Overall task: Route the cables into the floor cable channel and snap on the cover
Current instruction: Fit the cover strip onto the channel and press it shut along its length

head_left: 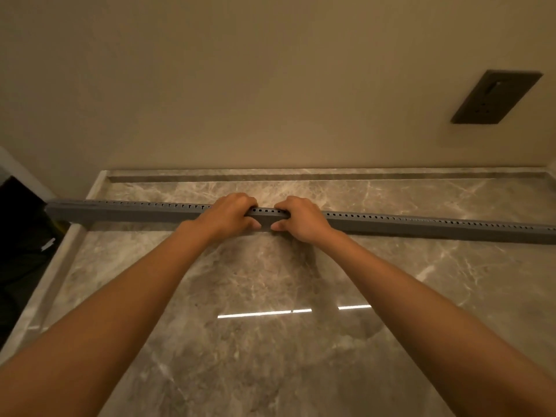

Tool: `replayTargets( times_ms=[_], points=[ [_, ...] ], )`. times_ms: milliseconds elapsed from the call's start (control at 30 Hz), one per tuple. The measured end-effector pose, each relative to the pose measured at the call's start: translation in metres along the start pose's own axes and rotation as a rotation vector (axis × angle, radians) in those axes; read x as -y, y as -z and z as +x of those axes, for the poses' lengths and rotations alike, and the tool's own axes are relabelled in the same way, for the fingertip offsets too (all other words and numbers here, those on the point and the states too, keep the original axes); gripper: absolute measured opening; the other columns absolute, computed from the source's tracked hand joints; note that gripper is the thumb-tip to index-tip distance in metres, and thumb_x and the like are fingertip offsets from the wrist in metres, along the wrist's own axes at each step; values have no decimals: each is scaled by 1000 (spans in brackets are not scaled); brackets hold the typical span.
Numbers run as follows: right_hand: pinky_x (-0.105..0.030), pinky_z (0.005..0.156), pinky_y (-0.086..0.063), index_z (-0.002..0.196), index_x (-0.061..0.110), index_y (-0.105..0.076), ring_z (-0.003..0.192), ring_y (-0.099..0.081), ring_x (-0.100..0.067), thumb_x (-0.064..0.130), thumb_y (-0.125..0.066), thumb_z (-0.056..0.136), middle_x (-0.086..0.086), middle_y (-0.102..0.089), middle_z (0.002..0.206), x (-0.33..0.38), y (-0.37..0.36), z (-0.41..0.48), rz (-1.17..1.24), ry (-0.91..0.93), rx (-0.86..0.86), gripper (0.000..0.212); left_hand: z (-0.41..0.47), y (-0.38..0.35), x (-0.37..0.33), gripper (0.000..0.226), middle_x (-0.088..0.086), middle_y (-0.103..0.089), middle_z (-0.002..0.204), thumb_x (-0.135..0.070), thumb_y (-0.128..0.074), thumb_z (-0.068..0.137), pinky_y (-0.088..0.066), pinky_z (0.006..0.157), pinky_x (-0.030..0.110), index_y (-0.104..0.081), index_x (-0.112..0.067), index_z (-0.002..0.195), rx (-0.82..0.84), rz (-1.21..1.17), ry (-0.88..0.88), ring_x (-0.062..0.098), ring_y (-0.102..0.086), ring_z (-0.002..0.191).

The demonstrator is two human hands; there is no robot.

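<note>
A: From the head view, where is the channel?

B: The cable channel [120, 210], a long grey plastic bar of square section, lies across the polished marble floor [270, 341], parallel to the beige wall [240, 85]. A row of small slots runs along its top edge.

A: And the hands?

B: The left hand [228, 216] and right hand [301, 221] sit close together at its middle, both clamped on it: fingers curled over the top, thumbs pressed to the near face.

A: Anything else?

B: A dark rectangular wall socket [496, 97] at upper right, smooth and matte. No cables can be made out.
</note>
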State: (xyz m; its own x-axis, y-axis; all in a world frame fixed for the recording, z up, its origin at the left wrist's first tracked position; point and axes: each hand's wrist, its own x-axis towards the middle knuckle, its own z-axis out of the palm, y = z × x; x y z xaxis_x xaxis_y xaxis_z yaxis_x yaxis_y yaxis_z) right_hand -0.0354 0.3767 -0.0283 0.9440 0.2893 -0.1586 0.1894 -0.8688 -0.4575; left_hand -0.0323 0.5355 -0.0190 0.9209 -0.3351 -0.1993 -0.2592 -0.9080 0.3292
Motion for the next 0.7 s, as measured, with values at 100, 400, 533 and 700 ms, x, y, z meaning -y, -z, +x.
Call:
replayTargets(
  times_ms=[100, 400, 533, 700],
  points=[
    [-34, 78, -41, 109, 10, -66, 101, -57, -31, 26, -65, 84, -13, -64, 108, 1, 1, 3, 18, -6, 37, 30, -2, 12, 11, 33, 15, -65, 107, -29, -67, 84, -43, 76, 37, -63, -5, 106, 13, 2, 88, 29, -57, 95],
    [-34, 74, -37, 95, 5, -66, 90, -59, -29, 33, -57, 88, -8, -59, 82, 33, -11, 9, 62, -36, 46, 30, -19, 26, 47, 27, 16, -62, 116, -20, -59, 91, -42, 85, 36, -61, -5, 114, 51, -70, 181, 30, -55, 106],
    [-38, 86, -40, 102, 9, -65, 100, -59, -30, 32, -56, 89, -12, -67, 103, 51, -21, 15, 47, -43, 19, 28, -21, 29, 55, 28, 15, -60, 119, -20, -57, 92, -40, 81, 33, -57, -5, 116, 87, 10, 159, 30, -54, 108],
    [-38, 89, -38, 108, 8, -63, 104, -54, -31, 28, -58, 88, -14, -61, 110, 56, -26, 18, 29, -11, -29, 29, -25, 14, 52, 25, 15, -58, 118, -20, -55, 92, -43, 88, 39, -53, -4, 111, -48, 234, 60, 30, -52, 107]
  ],
)
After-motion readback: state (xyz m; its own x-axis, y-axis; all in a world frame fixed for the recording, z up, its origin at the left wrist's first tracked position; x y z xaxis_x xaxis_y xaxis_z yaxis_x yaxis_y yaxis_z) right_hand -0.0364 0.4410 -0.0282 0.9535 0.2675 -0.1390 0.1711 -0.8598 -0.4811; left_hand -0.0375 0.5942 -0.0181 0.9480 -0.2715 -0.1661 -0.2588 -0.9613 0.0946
